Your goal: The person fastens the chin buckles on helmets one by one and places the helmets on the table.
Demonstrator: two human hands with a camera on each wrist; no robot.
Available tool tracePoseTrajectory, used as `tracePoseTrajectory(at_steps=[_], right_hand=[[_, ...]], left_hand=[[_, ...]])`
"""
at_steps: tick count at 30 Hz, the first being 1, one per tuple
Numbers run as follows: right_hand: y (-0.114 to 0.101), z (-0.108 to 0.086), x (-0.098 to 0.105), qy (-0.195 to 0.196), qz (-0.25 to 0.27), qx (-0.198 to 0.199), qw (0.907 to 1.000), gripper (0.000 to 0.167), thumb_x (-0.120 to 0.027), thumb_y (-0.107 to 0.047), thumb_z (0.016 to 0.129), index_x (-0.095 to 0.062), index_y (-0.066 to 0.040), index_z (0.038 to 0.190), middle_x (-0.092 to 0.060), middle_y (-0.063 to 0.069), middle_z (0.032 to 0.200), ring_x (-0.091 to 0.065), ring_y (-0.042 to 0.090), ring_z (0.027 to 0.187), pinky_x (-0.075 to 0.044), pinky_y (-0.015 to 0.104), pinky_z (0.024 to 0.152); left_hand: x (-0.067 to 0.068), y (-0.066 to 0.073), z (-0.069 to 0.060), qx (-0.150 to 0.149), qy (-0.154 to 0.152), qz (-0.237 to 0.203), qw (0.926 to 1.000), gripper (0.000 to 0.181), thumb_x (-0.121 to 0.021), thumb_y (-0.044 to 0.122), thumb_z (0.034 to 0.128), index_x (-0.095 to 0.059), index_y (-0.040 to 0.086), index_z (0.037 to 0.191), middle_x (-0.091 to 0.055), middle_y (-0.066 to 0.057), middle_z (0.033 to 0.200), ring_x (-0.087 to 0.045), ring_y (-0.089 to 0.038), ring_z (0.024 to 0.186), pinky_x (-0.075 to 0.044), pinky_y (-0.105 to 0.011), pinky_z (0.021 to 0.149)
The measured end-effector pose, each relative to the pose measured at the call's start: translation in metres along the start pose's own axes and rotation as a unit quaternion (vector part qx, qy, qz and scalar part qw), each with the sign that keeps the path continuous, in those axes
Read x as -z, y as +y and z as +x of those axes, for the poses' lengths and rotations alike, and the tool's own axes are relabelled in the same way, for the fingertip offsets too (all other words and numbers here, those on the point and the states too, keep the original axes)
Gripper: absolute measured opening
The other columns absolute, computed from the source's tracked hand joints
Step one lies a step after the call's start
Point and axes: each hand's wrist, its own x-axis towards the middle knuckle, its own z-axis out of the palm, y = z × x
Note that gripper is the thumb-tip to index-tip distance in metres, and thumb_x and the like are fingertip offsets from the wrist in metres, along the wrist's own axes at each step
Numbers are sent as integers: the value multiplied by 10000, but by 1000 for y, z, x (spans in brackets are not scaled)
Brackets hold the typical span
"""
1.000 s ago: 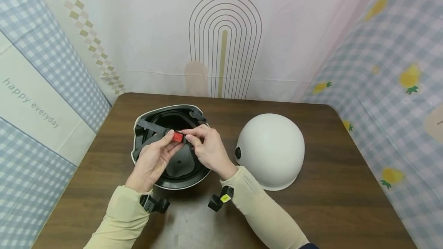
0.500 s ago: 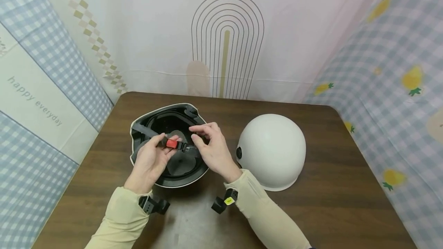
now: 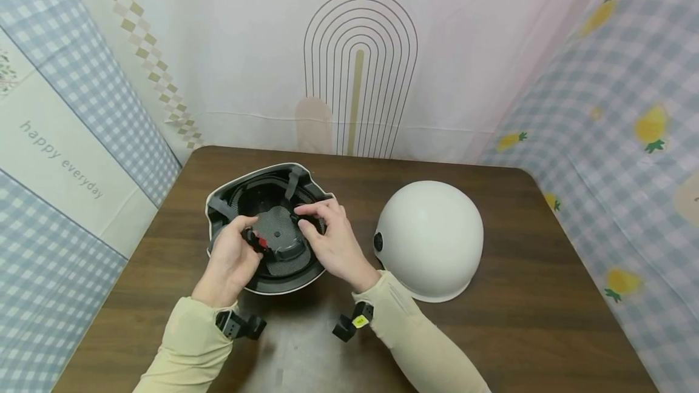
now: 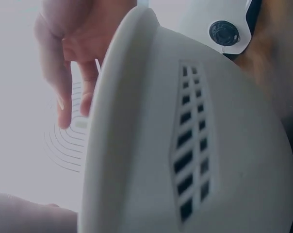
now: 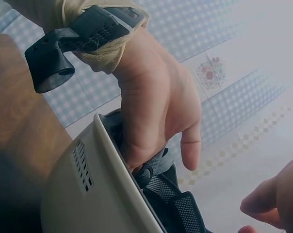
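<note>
An upturned white helmet (image 3: 275, 288) lies on the table, its black padded inside facing up. My left hand (image 3: 232, 262) is at its left side, holding a black buckle with a red part (image 3: 261, 242) between thumb and fingers. On the opposite side my right hand (image 3: 333, 238) pinches the dark end of the chin strap (image 3: 292, 184) between thumb and forefinger. Its fingertips partly hide that end. In the right wrist view the left hand (image 5: 156, 102) reaches over the helmet's vented rim (image 5: 107, 141). The left wrist view has the right hand (image 4: 83, 34) above the shell.
A second white helmet (image 3: 431, 241), dome up with a black round fitting on its side, stands to the right on the brown wooden table (image 3: 524, 296). Patterned cloth (image 3: 246, 47) hangs behind the table and along both sides.
The buckle, joined half a second ago, now appears parted. Its red piece has moved down and left with my left hand; the strap on the far side is now at my right fingertips.
</note>
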Motion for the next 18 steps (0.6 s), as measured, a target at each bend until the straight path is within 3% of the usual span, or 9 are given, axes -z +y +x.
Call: tracePoseTrajectory(at_steps=[5,10,13,16,18], right_hand=[[0,-2,-3,-121,-103,8,9999,223,-627,-150,942,-698,-191,1149,-538,-34,1079,-439,176,1020,-404,389,868],[0,-5,-8,-296,-165,-23,9994,221,-621,-178,955,-689,-202,1163,-547,0,1100,-425,153,1049,-415,403,887],[0,-7,-12,-433,-183,-59,9989,218,-622,-195,958,-687,-208,1165,-544,19,1107,-420,153,1069,-411,391,909],[0,-10,-15,-517,-285,-64,9982,215,-629,-207,954,-685,-221,1161,-535,4,1090,-416,146,1063,-405,351,916],[0,-12,-16,-520,-385,-39,9979,217,-634,-207,949,-684,-226,1159,-525,-20,1077,-413,141,1057,-397,329,919]], left_hand=[[-1,1,-5,38,-201,-140,9997,245,-266,96,1004,-371,70,1223,-425,-16,1262,-422,-129,1158,-268,-288,1029],[1,5,-16,213,-258,-157,9993,365,-270,101,996,-260,67,1359,-319,-59,1398,-306,-173,1286,-141,-348,1119],[10,11,-25,474,-451,-359,9972,573,-238,126,1006,45,47,1498,-1,-173,1556,-14,-252,1435,21,-390,1159],[20,19,-37,778,-903,-739,9901,703,-189,143,1007,379,38,1409,376,-173,1492,301,-288,1388,126,-392,1140],[24,25,-47,867,-1291,-985,9829,721,-179,147,1013,452,37,1343,451,-196,1433,331,-329,1365,115,-385,1141]])
